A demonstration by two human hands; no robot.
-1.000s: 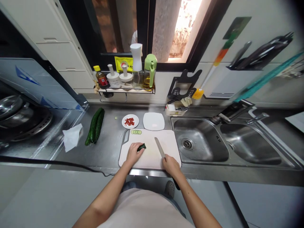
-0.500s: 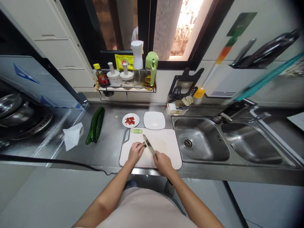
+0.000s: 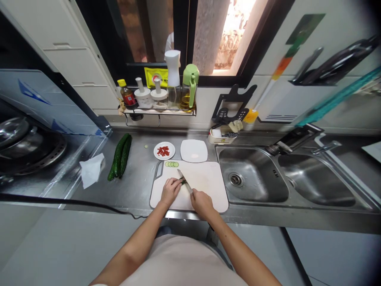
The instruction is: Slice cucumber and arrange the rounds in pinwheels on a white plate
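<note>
My right hand is closed round the handle of a knife, whose blade points up and left over the white cutting board. My left hand presses down on a small dark green cucumber piece, mostly hidden by the fingers, with the blade against it. Pale cucumber slices lie in an overlapping row at the board's top left. Behind the board stand a round white plate with chopped red pieces and a bare white square plate.
Two whole cucumbers and a white tissue lie at the left. A double sink is at the right. A condiment rack hangs behind. At far left, a pot sits on the stove.
The knife blade has shifted slightly left, and my right hand has moved a little left with it. My left hand stays nearly in place.
</note>
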